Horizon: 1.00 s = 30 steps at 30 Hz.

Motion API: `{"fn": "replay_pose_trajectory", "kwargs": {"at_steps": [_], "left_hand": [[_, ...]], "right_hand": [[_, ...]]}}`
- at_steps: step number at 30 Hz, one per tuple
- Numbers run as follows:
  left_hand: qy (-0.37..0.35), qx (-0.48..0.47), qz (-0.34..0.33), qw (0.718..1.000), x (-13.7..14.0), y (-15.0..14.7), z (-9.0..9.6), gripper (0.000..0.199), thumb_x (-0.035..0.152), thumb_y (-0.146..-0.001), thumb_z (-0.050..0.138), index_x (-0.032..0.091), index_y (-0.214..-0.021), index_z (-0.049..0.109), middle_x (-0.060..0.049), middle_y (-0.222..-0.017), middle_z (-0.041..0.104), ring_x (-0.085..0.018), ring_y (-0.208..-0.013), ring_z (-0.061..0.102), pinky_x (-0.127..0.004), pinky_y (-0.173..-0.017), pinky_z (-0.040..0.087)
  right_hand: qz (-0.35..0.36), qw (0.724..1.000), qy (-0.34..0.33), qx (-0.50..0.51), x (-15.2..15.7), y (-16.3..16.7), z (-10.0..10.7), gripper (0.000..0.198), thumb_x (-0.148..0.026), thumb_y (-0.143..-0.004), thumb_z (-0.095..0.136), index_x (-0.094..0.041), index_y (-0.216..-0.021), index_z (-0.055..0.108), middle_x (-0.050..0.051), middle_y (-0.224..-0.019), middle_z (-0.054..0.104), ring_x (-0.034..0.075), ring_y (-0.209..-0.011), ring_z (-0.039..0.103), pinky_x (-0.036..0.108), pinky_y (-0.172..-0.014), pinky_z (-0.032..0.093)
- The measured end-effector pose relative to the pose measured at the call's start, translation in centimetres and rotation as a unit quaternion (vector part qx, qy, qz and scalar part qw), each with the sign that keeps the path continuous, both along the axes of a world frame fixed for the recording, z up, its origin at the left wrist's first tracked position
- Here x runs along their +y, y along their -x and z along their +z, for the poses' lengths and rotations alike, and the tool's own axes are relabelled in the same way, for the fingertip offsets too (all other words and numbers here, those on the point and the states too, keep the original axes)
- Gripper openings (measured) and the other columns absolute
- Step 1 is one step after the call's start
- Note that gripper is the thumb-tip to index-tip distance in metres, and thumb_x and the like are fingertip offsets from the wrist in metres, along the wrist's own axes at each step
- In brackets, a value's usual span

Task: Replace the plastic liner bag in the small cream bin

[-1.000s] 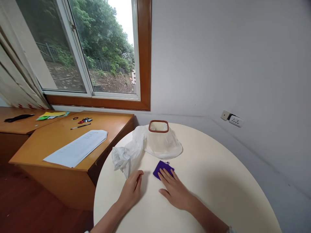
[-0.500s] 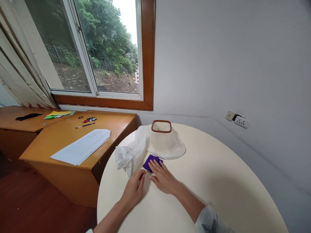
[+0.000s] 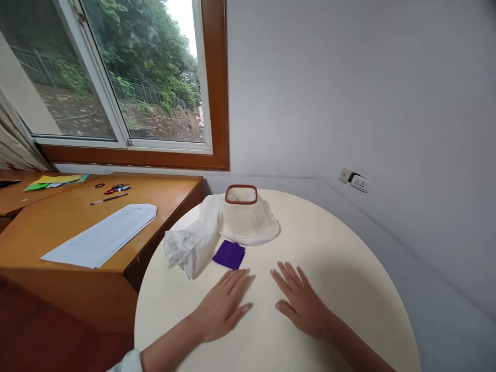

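A folded purple cloth (image 3: 229, 254) lies flat on the round cream table (image 3: 341, 248). My left hand (image 3: 222, 305) is open just in front of it, with the fingertips close to the cloth's near edge; whether they touch it I cannot tell. Farther to the right, my right hand (image 3: 300, 302) is open over the tabletop, fingers spread and holding nothing. Behind the cloth stands a small bin (image 3: 242, 196) with a brown rim, lined with a thin white plastic bag (image 3: 209, 212). The bag's loose, crumpled end trails to the left beside the cloth.
On the left, a wooden desk (image 3: 170, 194) stands against the round table. It carries paper sheets (image 3: 104, 235), a pen (image 3: 109, 199), keys (image 3: 117, 188) and coloured papers (image 3: 56, 181). A wall with a power socket (image 3: 360, 183) and a window (image 3: 155, 93) are behind.
My right hand has lifted off the purple cloth and moved right, fingers spread. My left hand has opened from a closed pose. The view has turned slightly right.
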State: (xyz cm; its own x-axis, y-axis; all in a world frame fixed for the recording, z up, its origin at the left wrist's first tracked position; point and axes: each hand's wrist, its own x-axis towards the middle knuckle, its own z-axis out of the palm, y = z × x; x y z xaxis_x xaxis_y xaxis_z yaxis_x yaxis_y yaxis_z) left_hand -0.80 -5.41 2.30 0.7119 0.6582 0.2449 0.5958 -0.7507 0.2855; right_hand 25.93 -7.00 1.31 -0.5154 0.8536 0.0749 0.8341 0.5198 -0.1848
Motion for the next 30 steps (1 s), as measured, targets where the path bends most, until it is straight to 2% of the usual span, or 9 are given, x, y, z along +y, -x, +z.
{"fn": "replay_pose_trajectory", "kwargs": {"at_steps": [3, 6, 15, 30], "left_hand": [[-0.004, 0.062, -0.035, 0.997, -0.2, -1.3, -0.3, 0.061, 0.041, -0.091, 0.033, 0.021, -0.142, 0.004, -0.009, -0.148, 0.017, -0.027, -0.134, 0.018, -0.051, -0.107, 0.018], [-0.004, 0.086, -0.031, 0.996, -0.3, -2.0, -0.7, 0.063, 0.042, -0.092, 0.029, 0.02, -0.142, -0.002, -0.008, -0.148, 0.012, -0.027, -0.135, 0.013, -0.051, -0.108, 0.016], [-0.028, 0.11, -0.024, 0.993, -0.1, -1.9, -1.7, 0.064, 0.044, -0.092, 0.027, 0.015, -0.141, -0.003, -0.01, -0.147, 0.012, -0.025, -0.135, 0.014, -0.047, -0.109, 0.011], [-0.03, 0.112, -0.021, 0.993, -0.1, -1.9, -1.4, 0.063, 0.046, -0.092, 0.026, 0.017, -0.141, -0.001, -0.009, -0.146, 0.015, -0.024, -0.135, 0.017, -0.046, -0.109, 0.013]], "right_hand": [[-0.009, 1.0, -0.018, -0.011, -0.9, -0.8, -1.0, 0.062, -0.049, -0.089, 0.029, -0.028, -0.141, 0.003, 0.003, -0.148, 0.005, 0.03, -0.135, 0.007, 0.054, -0.107, 0.012], [-0.007, 0.999, -0.031, -0.014, -1.3, -0.8, -1.8, 0.063, -0.05, -0.089, 0.03, -0.028, -0.141, 0.004, 0.004, -0.148, 0.007, 0.03, -0.135, 0.009, 0.054, -0.106, 0.014], [-0.011, 1.0, -0.02, -0.011, -1.2, -0.4, -2.3, 0.056, -0.045, -0.091, 0.027, -0.03, -0.141, 0.007, 0.001, -0.147, 0.015, 0.026, -0.134, 0.018, 0.053, -0.105, 0.019], [-0.018, 1.0, -0.001, -0.01, -1.3, -0.3, -2.0, 0.055, -0.047, -0.091, 0.024, -0.031, -0.141, 0.006, 0.0, -0.147, 0.013, 0.024, -0.135, 0.015, 0.053, -0.106, 0.016]]}}
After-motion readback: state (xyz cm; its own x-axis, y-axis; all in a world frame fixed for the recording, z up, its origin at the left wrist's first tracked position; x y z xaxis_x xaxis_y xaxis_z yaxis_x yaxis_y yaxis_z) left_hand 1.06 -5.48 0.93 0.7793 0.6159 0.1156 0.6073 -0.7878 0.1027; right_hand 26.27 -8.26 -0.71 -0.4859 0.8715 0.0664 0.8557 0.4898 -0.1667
